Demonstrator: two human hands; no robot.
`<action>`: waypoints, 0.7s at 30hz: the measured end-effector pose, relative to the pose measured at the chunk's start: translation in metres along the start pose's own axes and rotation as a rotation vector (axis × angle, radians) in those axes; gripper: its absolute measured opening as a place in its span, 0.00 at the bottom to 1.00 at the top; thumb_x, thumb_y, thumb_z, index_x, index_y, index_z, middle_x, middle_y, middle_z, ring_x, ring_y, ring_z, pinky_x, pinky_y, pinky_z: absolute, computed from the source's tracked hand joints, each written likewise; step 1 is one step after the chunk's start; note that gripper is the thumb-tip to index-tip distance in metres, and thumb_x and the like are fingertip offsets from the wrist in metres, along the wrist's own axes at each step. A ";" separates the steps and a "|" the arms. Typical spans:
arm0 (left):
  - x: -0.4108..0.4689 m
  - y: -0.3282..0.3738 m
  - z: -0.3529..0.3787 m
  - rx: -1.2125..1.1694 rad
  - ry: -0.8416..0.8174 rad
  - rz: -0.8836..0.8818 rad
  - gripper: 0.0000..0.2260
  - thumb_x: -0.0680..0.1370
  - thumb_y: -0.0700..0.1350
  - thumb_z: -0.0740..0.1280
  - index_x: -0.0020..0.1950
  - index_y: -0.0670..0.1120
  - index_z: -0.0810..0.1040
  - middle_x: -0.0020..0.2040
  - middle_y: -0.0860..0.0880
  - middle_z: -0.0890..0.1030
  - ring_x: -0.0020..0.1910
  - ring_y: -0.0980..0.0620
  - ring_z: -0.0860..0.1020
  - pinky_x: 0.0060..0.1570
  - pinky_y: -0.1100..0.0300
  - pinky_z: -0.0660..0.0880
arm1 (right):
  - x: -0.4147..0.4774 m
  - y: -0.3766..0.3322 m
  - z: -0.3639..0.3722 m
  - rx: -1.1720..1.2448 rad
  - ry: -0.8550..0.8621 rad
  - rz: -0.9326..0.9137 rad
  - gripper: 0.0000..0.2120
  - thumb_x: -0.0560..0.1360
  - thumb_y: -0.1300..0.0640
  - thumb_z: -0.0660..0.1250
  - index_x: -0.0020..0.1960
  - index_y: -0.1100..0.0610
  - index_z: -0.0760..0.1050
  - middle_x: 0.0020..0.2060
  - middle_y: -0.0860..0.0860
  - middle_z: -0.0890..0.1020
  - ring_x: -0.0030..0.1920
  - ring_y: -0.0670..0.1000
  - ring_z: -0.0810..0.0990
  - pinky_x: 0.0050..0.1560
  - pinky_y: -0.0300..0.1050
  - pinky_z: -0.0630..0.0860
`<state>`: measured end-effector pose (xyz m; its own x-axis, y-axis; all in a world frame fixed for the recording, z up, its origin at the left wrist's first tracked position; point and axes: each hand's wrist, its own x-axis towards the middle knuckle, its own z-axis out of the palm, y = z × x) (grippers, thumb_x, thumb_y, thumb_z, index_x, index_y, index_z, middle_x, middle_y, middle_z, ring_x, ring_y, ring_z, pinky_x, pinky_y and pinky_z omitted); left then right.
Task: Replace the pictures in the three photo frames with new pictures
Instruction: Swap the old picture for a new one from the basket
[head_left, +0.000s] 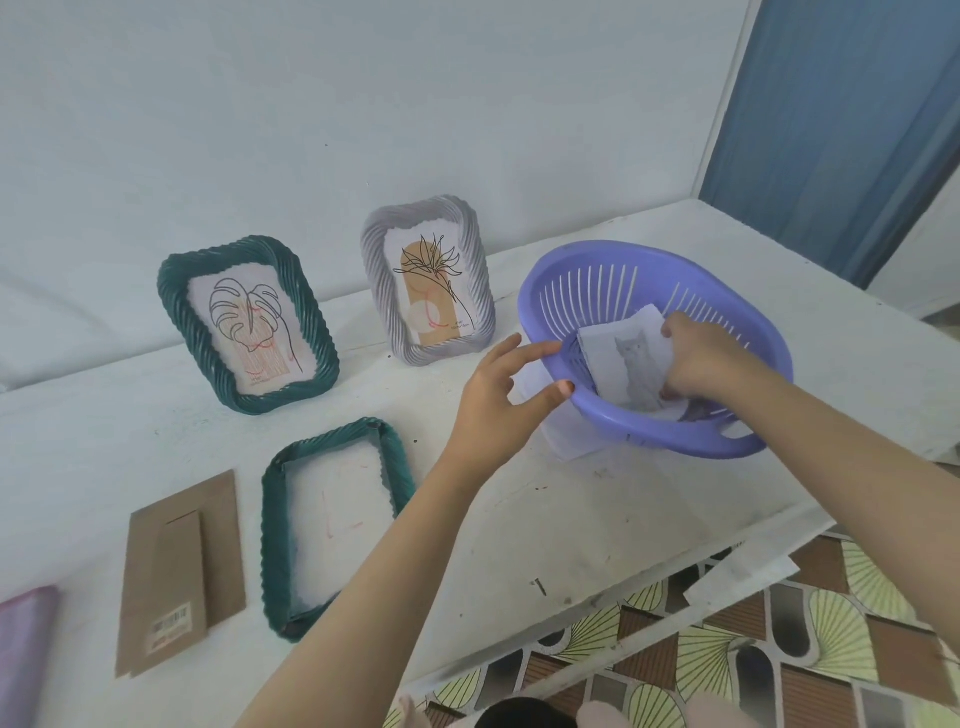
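Frames, three, on the white table (597, 519), shown as a new picture is fetched. The brown backing (182, 582) lies flat at the left, off its frame. The green frame (249, 325) stands against the wall behind it with a leaf drawing. The open frame (337, 525) lies face down just beside the backing. A pale sheet sits in its recess, and faint red marks show through it. The grey frame (428, 280) stands further right with a flower drawing.

The left hand (498, 395) holds nothing; its fingers are spread and nearly straight, and the thumb tip sits at the near rim of the basket (639, 423). The basket looks tipped toward the person, over a loose sheet on the table. Inside it lies the cat print (628, 364) on other paper. The right hand (706, 364) reaches in with its fingers curled onto the print's right edge.

The step in hand is probably drawing out one print for the open frame. The left hand should steady the rim so that the light basket does not slide. The right hand should pinch the print at its margin, peel off a single sheet and lift it without creasing it. The sheet in the open frame seems to be the old picture and would have to come out first.
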<state>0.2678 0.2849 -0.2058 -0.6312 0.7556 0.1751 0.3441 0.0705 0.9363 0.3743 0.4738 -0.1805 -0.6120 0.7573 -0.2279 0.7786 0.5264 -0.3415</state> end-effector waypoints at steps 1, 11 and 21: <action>0.000 0.000 0.000 -0.005 0.001 -0.007 0.16 0.73 0.47 0.71 0.61 0.54 0.77 0.61 0.61 0.69 0.71 0.62 0.60 0.62 0.61 0.65 | 0.001 0.002 0.000 0.037 0.041 -0.026 0.32 0.68 0.67 0.70 0.67 0.56 0.61 0.53 0.59 0.75 0.48 0.59 0.75 0.41 0.47 0.71; 0.004 0.010 -0.003 0.036 0.091 0.111 0.16 0.73 0.43 0.71 0.60 0.53 0.77 0.65 0.55 0.73 0.67 0.68 0.63 0.60 0.76 0.60 | -0.016 0.005 -0.015 0.344 0.441 -0.183 0.11 0.72 0.65 0.64 0.50 0.52 0.77 0.50 0.55 0.80 0.45 0.56 0.78 0.45 0.44 0.72; 0.003 0.035 -0.013 -0.067 0.012 0.161 0.13 0.77 0.39 0.64 0.61 0.50 0.76 0.60 0.58 0.77 0.61 0.60 0.73 0.62 0.66 0.68 | -0.052 -0.009 -0.008 0.344 0.696 -0.370 0.13 0.76 0.65 0.59 0.52 0.54 0.80 0.38 0.50 0.81 0.34 0.54 0.72 0.37 0.42 0.65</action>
<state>0.2694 0.2809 -0.1683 -0.5797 0.7460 0.3278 0.3946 -0.0950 0.9139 0.4005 0.4329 -0.1583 -0.5065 0.6837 0.5254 0.3912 0.7252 -0.5666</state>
